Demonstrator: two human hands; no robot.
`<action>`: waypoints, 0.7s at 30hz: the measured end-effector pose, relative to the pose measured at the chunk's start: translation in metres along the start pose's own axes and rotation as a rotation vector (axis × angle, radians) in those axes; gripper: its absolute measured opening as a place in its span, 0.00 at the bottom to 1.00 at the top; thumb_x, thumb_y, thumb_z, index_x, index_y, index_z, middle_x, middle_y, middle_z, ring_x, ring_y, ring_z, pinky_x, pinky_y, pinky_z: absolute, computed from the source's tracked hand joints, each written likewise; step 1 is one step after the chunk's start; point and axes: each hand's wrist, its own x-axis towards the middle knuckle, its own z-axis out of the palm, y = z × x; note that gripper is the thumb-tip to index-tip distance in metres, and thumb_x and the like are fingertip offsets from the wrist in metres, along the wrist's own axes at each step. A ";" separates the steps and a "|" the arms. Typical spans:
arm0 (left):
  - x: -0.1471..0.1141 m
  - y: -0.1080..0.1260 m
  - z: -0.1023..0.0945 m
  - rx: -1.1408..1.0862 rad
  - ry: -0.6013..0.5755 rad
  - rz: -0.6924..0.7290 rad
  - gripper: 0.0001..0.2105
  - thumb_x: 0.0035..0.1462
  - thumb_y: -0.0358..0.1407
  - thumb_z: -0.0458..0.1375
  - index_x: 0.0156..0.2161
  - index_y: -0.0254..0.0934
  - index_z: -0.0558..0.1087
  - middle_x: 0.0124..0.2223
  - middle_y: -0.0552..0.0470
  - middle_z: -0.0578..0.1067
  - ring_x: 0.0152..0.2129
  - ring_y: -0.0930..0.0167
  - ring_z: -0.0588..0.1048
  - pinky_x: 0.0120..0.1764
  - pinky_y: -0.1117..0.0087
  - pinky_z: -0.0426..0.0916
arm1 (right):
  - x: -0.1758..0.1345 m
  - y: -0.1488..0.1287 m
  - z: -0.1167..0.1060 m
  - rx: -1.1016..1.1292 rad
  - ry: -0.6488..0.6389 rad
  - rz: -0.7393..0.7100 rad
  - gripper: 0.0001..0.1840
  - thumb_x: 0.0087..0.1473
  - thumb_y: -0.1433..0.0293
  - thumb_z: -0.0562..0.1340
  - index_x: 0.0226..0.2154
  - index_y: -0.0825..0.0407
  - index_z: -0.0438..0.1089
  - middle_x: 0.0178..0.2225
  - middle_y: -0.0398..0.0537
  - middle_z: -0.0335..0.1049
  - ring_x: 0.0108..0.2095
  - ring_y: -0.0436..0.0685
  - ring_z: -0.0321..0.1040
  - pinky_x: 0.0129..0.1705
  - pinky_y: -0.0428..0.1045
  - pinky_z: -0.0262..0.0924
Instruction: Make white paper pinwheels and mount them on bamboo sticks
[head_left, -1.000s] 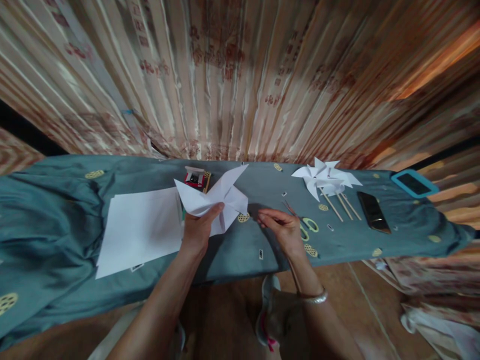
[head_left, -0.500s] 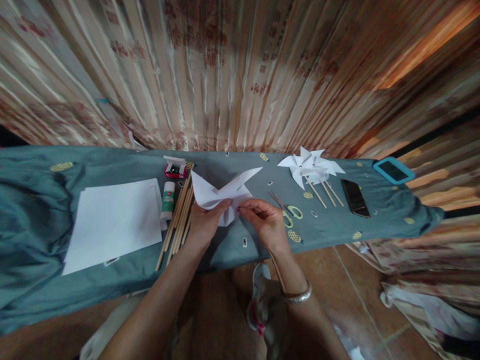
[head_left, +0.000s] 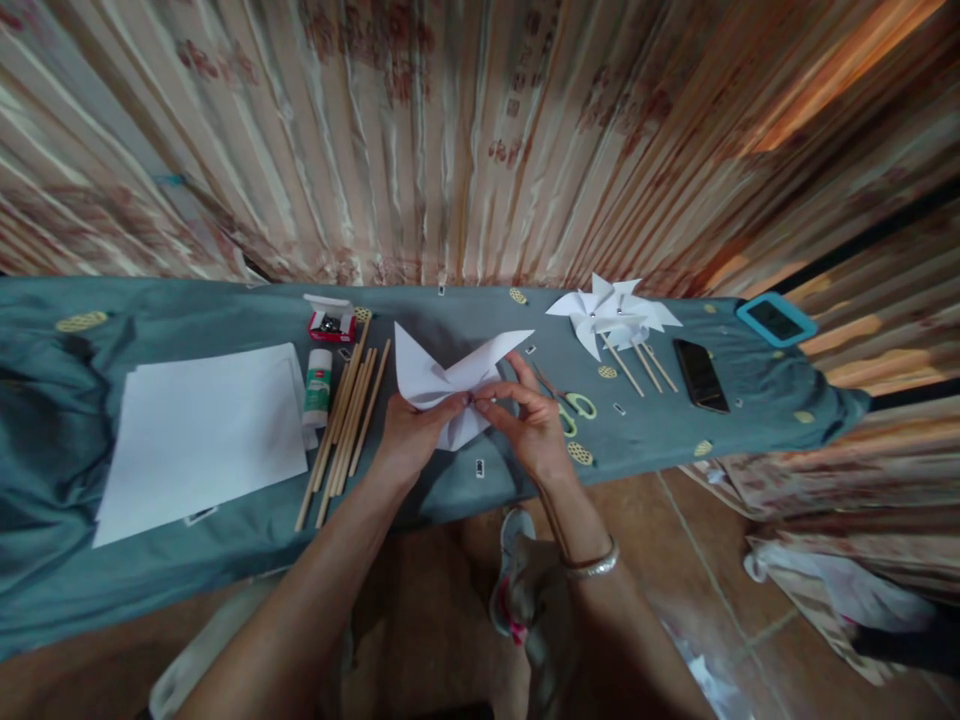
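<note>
My left hand [head_left: 411, 432] is closed on a white paper pinwheel [head_left: 424, 377], its thumb pressed near the folded centre. The blades stand up to the left and right above the fingers. Against that same centre, thumb and forefinger of my right hand [head_left: 529, 425] are pinched together; a tiny glint shows there, but what they hold is too small to make out. The other right fingers are raised behind a blade. Just right of this hand, green-handled scissors [head_left: 579, 405] lie partly hidden. Several wooden sticks [head_left: 346, 425] lie left of my left hand.
Left of the sticks are a glue stick [head_left: 317, 388], a small red box [head_left: 331, 325] of metal pieces and white paper sheets [head_left: 202, 435]. Finished pinwheels [head_left: 611, 312] on sticks, a black phone [head_left: 701, 375] and a blue-framed device [head_left: 776, 320] lie right. A curtain [head_left: 450, 150] hangs behind.
My right hand has moved in to the pinwheel's centre, its pinched fingertips now meeting my left thumb. Its other fingers have lifted. The view has shifted slightly.
</note>
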 end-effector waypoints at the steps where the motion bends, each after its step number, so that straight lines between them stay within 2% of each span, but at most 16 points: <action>1: -0.001 0.001 0.000 -0.001 -0.001 -0.008 0.13 0.33 0.34 0.69 0.29 0.33 0.78 0.29 0.52 0.80 0.26 0.68 0.76 0.34 0.68 0.71 | 0.000 0.001 0.000 0.025 -0.008 0.012 0.01 0.46 0.67 0.68 0.27 0.46 0.77 0.55 0.44 0.65 0.64 0.60 0.49 0.63 0.57 0.46; 4: -0.003 0.002 -0.001 0.021 0.005 -0.022 0.13 0.32 0.34 0.70 0.28 0.33 0.78 0.28 0.52 0.79 0.26 0.68 0.76 0.33 0.67 0.71 | 0.001 0.002 -0.001 0.080 -0.033 0.053 0.03 0.45 0.65 0.69 0.27 0.45 0.77 0.49 0.45 0.70 0.64 0.60 0.48 0.63 0.56 0.47; 7: -0.004 0.004 -0.001 0.034 0.002 -0.022 0.13 0.31 0.34 0.70 0.27 0.33 0.78 0.28 0.52 0.79 0.26 0.67 0.76 0.33 0.67 0.71 | 0.001 0.001 -0.001 0.129 -0.052 0.103 0.04 0.44 0.63 0.70 0.26 0.44 0.77 0.43 0.46 0.73 0.62 0.60 0.51 0.62 0.57 0.48; 11: -0.003 0.003 -0.002 0.023 0.002 -0.035 0.14 0.29 0.33 0.70 0.27 0.33 0.77 0.28 0.52 0.79 0.27 0.67 0.76 0.33 0.67 0.71 | 0.002 0.001 0.000 0.189 -0.037 0.152 0.07 0.42 0.61 0.71 0.26 0.44 0.77 0.46 0.45 0.72 0.60 0.60 0.55 0.60 0.57 0.51; 16: -0.001 0.000 -0.003 0.022 0.004 -0.039 0.13 0.29 0.33 0.70 0.26 0.35 0.77 0.27 0.52 0.79 0.25 0.67 0.75 0.31 0.68 0.70 | 0.002 0.002 0.002 0.260 -0.047 0.172 0.05 0.41 0.63 0.71 0.24 0.43 0.77 0.37 0.44 0.75 0.61 0.58 0.53 0.62 0.56 0.48; 21: -0.003 0.001 -0.004 0.031 0.022 -0.030 0.11 0.31 0.33 0.69 0.26 0.35 0.77 0.27 0.51 0.79 0.25 0.68 0.75 0.30 0.69 0.70 | 0.002 0.000 0.004 0.307 -0.062 0.200 0.05 0.39 0.63 0.72 0.24 0.43 0.77 0.36 0.43 0.76 0.60 0.59 0.55 0.61 0.57 0.48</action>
